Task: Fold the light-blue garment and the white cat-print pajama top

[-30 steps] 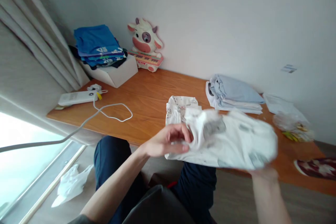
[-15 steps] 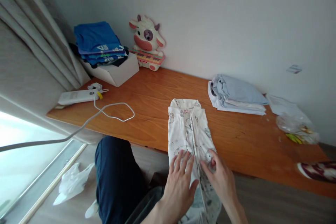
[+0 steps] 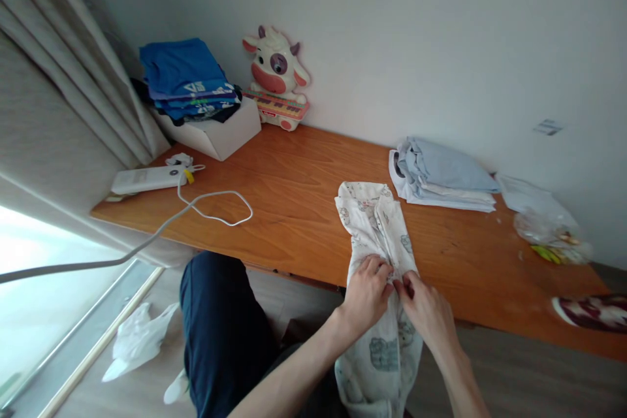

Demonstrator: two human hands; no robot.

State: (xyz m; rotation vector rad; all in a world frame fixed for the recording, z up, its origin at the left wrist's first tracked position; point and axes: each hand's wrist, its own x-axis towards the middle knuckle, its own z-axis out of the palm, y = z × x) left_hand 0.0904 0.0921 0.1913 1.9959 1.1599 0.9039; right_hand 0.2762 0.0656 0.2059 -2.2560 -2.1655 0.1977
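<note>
A white baby garment [image 3: 379,228] with grey animal prints lies lengthwise, its collar end on the wooden table and its lower part hanging over the front edge toward my lap. A front seam runs down its middle. My left hand [image 3: 368,289] is closed on the fabric left of that seam, fingers curled. Beside it, my right hand [image 3: 427,305] pinches the cloth on the right side, thumb and forefinger at the seam. The cloth is bunched between the two hands. Their fingertips are partly hidden.
Folded light-blue clothes [image 3: 445,173] lie at the back right, near a clear plastic bag [image 3: 553,232]. A cow toy [image 3: 274,78] and a white box [image 3: 228,134] under blue clothes [image 3: 181,72] stand back left. A cable [image 3: 161,228] crosses the table's left edge [image 3: 147,225].
My left hand has moved from lying flat to closing on the fabric. Both hands have come together at the seam. The garment has shifted right and is now gathered in the middle.
</note>
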